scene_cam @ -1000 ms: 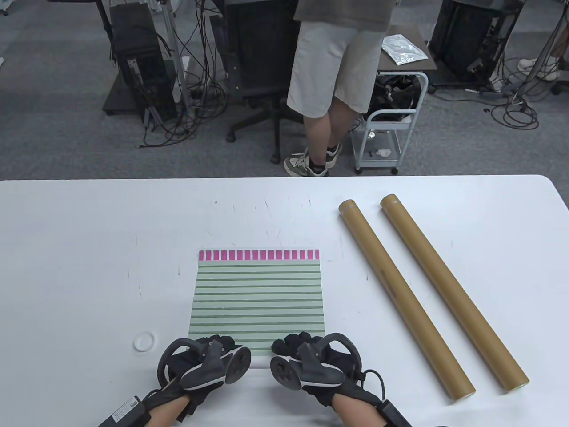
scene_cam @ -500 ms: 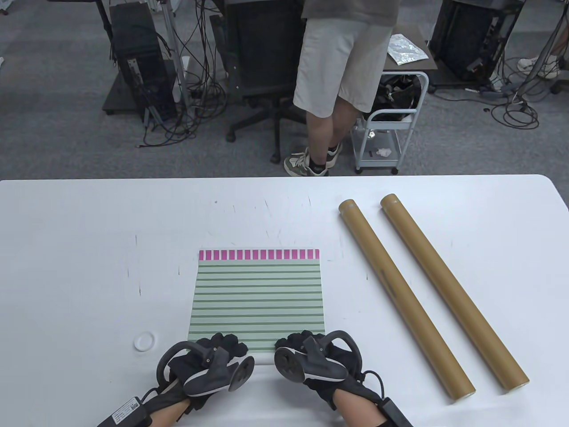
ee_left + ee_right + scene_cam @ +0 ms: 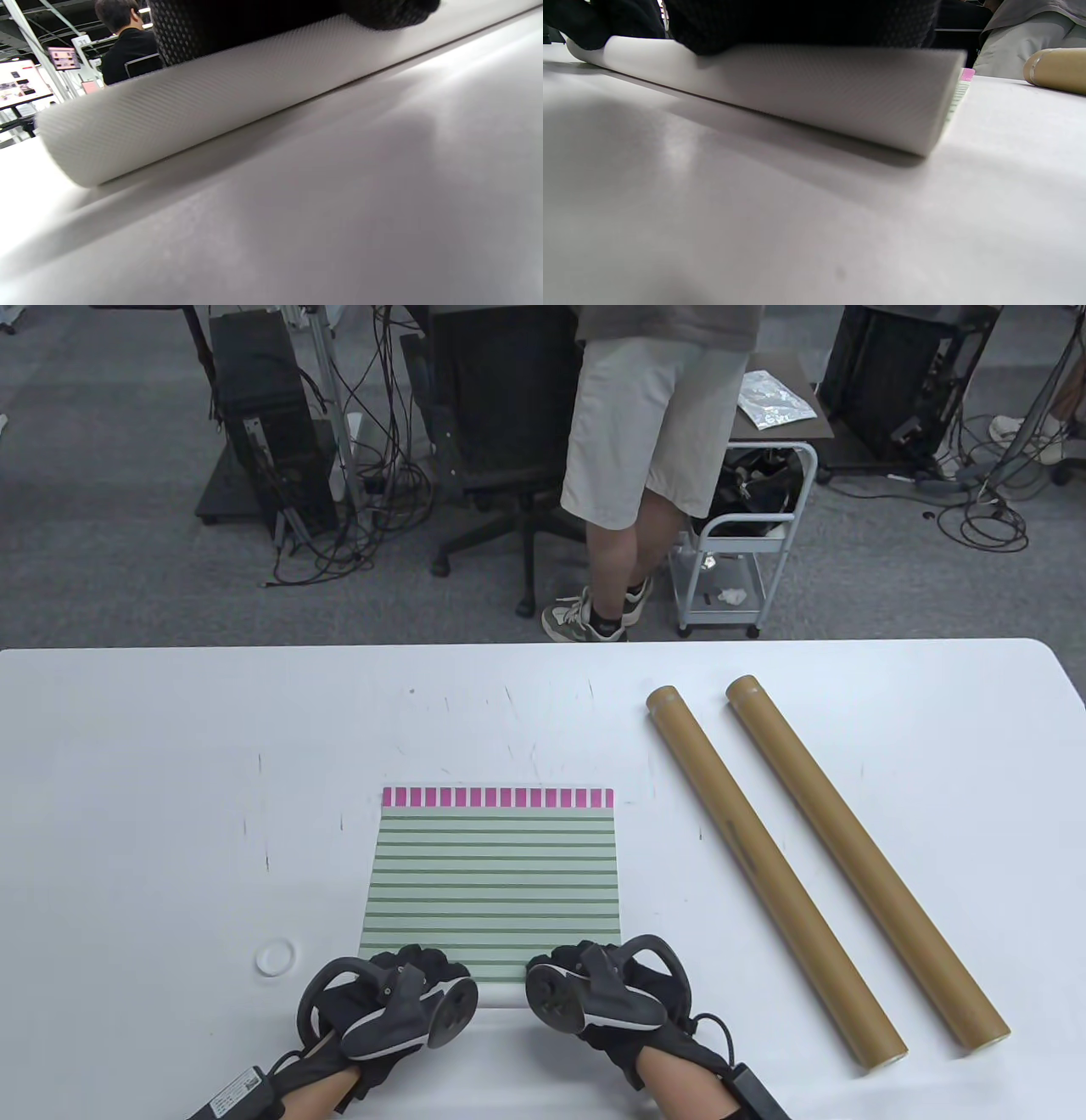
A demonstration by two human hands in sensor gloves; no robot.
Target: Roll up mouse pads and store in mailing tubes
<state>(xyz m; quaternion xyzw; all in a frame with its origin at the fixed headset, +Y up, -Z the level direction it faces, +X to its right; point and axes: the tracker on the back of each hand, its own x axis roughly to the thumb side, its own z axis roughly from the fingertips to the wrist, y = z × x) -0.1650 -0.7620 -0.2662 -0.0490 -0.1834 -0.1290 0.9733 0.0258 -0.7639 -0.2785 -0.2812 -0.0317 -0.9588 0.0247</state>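
A green-striped mouse pad (image 3: 492, 874) with a pink far edge lies on the white table (image 3: 170, 780). Its near edge is curled into a white roll, seen in the left wrist view (image 3: 191, 106) and the right wrist view (image 3: 818, 89). My left hand (image 3: 416, 971) and right hand (image 3: 564, 963) rest side by side on top of that roll, fingers curled over it. Two brown mailing tubes lie diagonally to the right, one (image 3: 768, 869) nearer the pad, the other (image 3: 865, 865) further right. A tube end also shows in the right wrist view (image 3: 1054, 70).
A small white cap (image 3: 275, 957) lies on the table left of my left hand. A person (image 3: 653, 432) stands beyond the table's far edge, next to a chair (image 3: 501, 432) and a small cart (image 3: 747, 551).
The pad's pink far edge has slid slightly towards me as the near edge rolled up. Both hands shifted a little on the roll.
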